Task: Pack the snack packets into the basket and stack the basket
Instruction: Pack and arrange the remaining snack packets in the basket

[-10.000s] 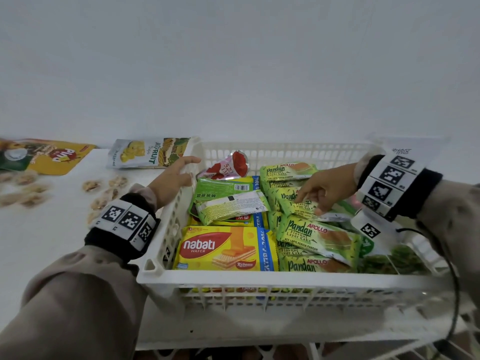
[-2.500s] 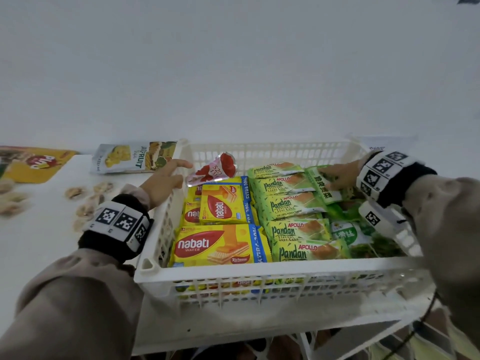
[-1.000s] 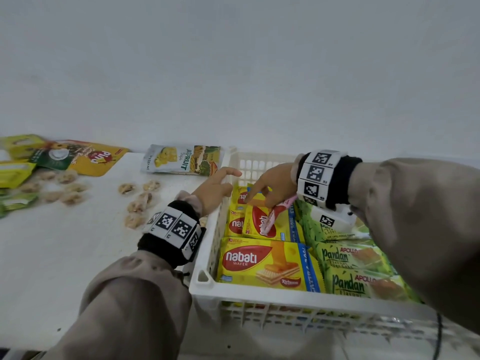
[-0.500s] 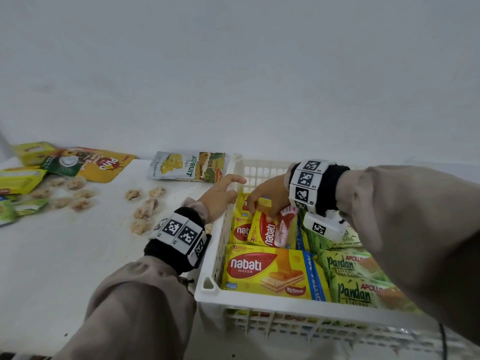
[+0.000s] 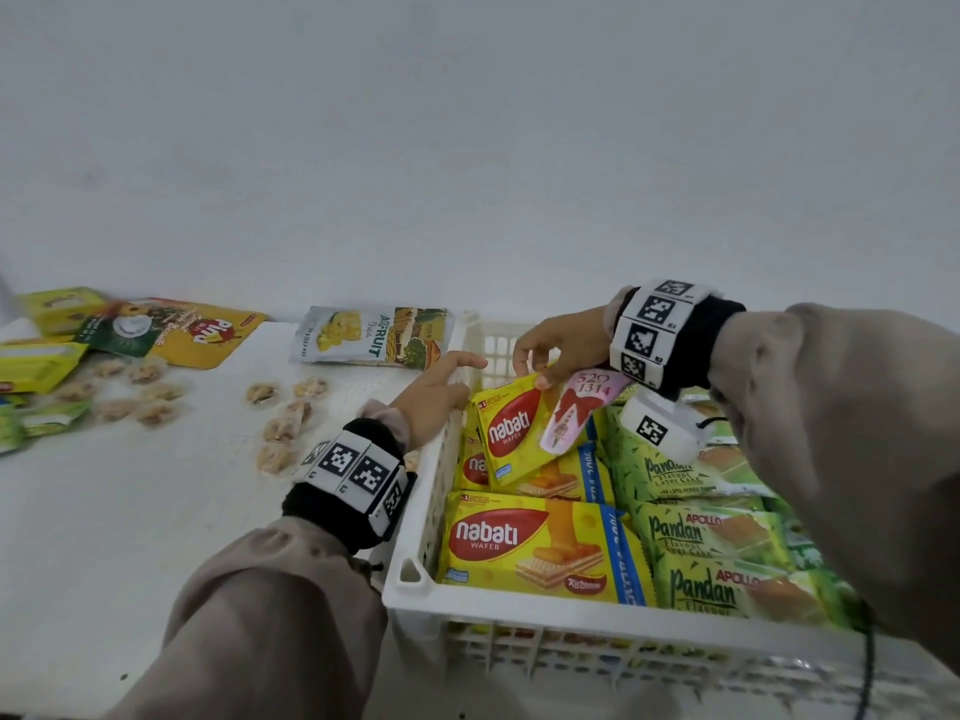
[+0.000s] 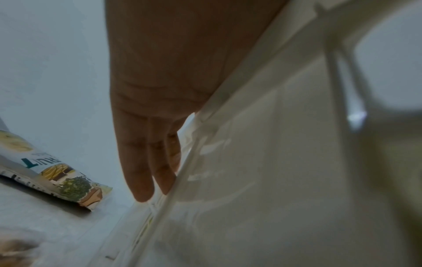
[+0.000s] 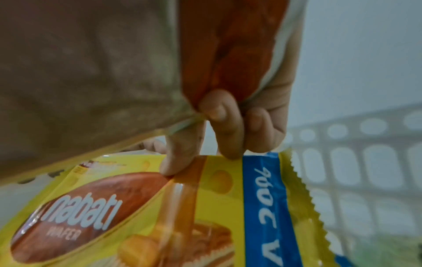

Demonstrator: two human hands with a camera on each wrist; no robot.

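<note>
A white slatted basket [image 5: 410, 574] holds yellow Nabati wafer packs and green Pandan cake packs [image 5: 711, 537]. My right hand [image 5: 540, 356] is over the basket's far left corner. It pinches the top edge of a small Nabati packet [image 5: 511, 428], which stands tilted on its end. A pink and red packet [image 5: 576, 407] is tucked under the same hand's palm. The right wrist view shows the fingertips [image 7: 173, 162] on the Nabati packet [image 7: 137, 216] and the red packet [image 7: 228, 45] held against the palm. My left hand [image 5: 441, 387] rests on the basket's left rim with straight fingers [image 6: 141, 171].
A large Nabati pack [image 5: 535, 548] lies flat at the basket's near left. On the white table to the left lie a jackfruit pouch [image 5: 374, 335], several small wrapped snacks [image 5: 280, 423], a yellow pouch [image 5: 208, 330] and green-yellow packets [image 5: 36, 356]. A white wall is behind.
My right hand crossed from the basket's right side to its far left, took the pink packet and lifted the small Nabati packet's end up. The left hand stayed on the rim.
</note>
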